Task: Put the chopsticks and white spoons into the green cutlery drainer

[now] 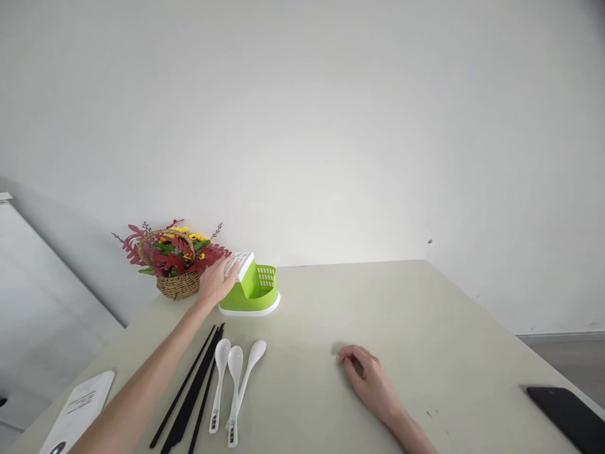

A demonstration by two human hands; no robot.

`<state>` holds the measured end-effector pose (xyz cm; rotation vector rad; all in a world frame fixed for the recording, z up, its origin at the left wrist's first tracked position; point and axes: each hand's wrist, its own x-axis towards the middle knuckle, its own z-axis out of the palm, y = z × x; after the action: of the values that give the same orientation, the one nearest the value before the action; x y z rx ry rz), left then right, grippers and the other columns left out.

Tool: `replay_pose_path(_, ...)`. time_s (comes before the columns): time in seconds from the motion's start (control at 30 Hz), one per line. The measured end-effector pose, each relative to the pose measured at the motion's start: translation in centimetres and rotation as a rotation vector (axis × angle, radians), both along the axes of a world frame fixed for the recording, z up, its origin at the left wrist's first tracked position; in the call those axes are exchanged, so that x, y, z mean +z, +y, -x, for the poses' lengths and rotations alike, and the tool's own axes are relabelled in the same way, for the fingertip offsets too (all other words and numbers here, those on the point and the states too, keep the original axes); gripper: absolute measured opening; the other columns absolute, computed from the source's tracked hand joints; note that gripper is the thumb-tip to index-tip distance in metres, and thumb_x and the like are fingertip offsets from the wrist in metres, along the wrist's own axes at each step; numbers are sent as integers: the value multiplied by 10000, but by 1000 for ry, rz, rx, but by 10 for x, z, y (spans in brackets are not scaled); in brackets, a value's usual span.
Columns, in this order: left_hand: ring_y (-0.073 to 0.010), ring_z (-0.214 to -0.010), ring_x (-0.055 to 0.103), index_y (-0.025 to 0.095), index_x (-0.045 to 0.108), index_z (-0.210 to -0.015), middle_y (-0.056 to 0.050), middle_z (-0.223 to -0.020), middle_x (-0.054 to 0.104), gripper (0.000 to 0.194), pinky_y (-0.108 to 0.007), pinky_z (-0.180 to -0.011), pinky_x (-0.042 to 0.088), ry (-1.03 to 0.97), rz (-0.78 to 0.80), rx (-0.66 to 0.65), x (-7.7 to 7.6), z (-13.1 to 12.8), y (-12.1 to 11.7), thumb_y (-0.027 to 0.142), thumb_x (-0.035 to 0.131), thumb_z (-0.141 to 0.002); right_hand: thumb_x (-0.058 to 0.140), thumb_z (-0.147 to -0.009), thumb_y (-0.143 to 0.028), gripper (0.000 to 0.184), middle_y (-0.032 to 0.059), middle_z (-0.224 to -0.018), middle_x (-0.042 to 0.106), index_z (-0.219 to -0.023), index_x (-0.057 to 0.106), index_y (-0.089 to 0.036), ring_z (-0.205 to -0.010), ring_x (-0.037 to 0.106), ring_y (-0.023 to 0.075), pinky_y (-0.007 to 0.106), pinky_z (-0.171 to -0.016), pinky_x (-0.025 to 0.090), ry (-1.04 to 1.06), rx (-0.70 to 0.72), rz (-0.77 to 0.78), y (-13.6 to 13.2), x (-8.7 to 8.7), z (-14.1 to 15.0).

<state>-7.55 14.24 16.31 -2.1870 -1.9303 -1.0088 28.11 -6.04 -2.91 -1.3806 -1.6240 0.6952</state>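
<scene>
My left hand reaches out to a green and white plastic cutlery holder, gripping the left side of its white slotted top. Part of the holder's left side is hidden behind the hand. My right hand rests on the table with its fingers curled in and nothing in them. Between the two arms lie several black chopsticks, bunched side by side. Beside them are three white spoons: one on the left, one in the middle and one on the right, their handles close together.
Left of the holder stands a wicker basket of red and yellow artificial flowers. A white object with printed lines lies at the table's left edge. A black phone lies at the right edge. A plain wall rises behind the table.
</scene>
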Motion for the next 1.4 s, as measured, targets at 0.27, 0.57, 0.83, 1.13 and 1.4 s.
replay_pose_path(0.27, -329, -1199, 668, 217, 679, -1295, -116, -1273, 739, 517, -458, -1082, 485, -208, 12, 33, -10, 4, 4, 559, 529, -938, 431, -1002, -293, 228, 27, -985, 721, -975, 656, -270, -827, 658, 176, 270, -662, 459, -4, -4, -2, -2, 3, -1)
replay_pose_path(0.57, -309, -1249, 627, 195, 611, -1228, -134, -1317, 679, 432, -430, -1093, 476, -374, 105, 340, -72, 38, -69, 408, 517, -864, 445, -1000, -322, 235, 45, -997, 728, -988, 672, -261, -826, 667, 184, 276, -649, 466, 18, 0, 18, -4, 4, -3)
replay_pose_path(0.83, -479, -1435, 405, 144, 464, -1464, -239, -1530, 472, 773, -623, -1090, 422, -40, 393, 502, -125, 41, -182, 622, 432, -857, 422, -1008, -350, 258, 54, -1011, 721, -998, 664, -261, -821, 642, 188, 293, -659, 461, 4, -1, 38, -5, 3, -3)
replay_pose_path(1.13, -430, -1183, 609, 44, 597, -1299, -258, -1264, 641, 745, -488, -984, 505, 222, 406, 450, -125, 71, -217, 592, 310, -884, 427, -1005, -379, 280, 59, -991, 729, -996, 679, -259, -800, 660, 192, 283, -612, 467, -2, -10, 7, -3, -1, -4)
replay_pose_path(1.4, -390, -996, 687, 31, 661, -983, -252, -990, 671, 503, -417, -800, 528, 643, 577, 460, -101, 61, -228, 401, 319, -994, 424, -1019, -376, 279, 64, -999, 726, -1002, 675, -255, -792, 650, 187, 283, -630, 469, -7, -6, 5, -3, -2, -3)
